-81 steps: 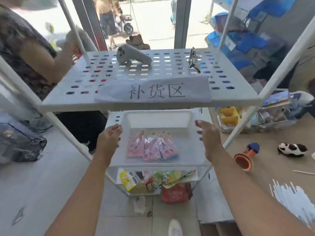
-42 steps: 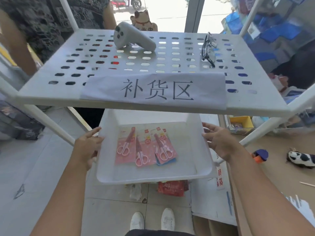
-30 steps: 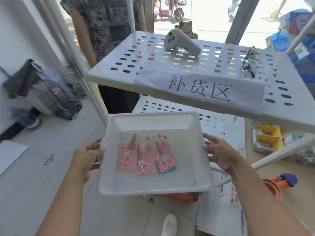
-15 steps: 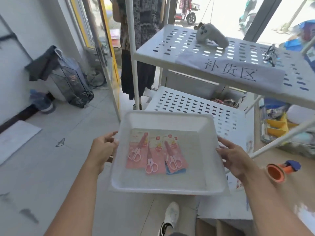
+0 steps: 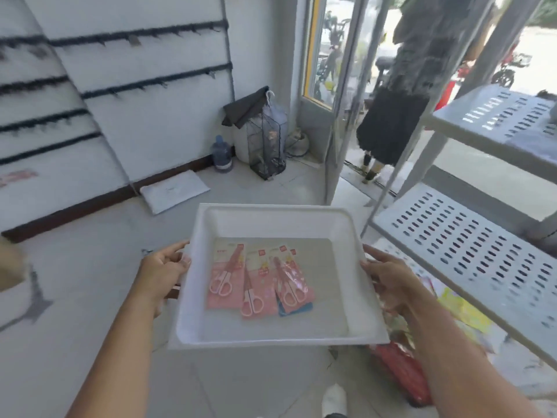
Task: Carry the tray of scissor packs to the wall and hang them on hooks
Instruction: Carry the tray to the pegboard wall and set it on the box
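I hold a white plastic tray [image 5: 343, 230] level in front of me, clear of the rack. My left hand [image 5: 159, 276] grips its left rim and my right hand [image 5: 388, 279] grips its right rim. Inside lie several pink scissor packs [image 5: 259, 282] side by side, with a blue pack edge showing under the right one. The white wall [image 5: 144, 116] with rows of dark hooks [image 5: 150, 84] fills the upper left, a few steps away.
The white perforated rack [image 5: 470, 251] stands close on my right. A wire cage with a dark cloth [image 5: 265, 137], a water jug [image 5: 222, 155] and a flat white package [image 5: 174, 191] sit by the wall's base. A person [image 5: 401, 95] stands in the glass doorway. Coloured packages [image 5: 404, 372] lie on the floor under the rack.
I pulled the tray off the rack's middle shelf and turned left with it. The rack has slid to the right of view and the hook wall has come into sight.
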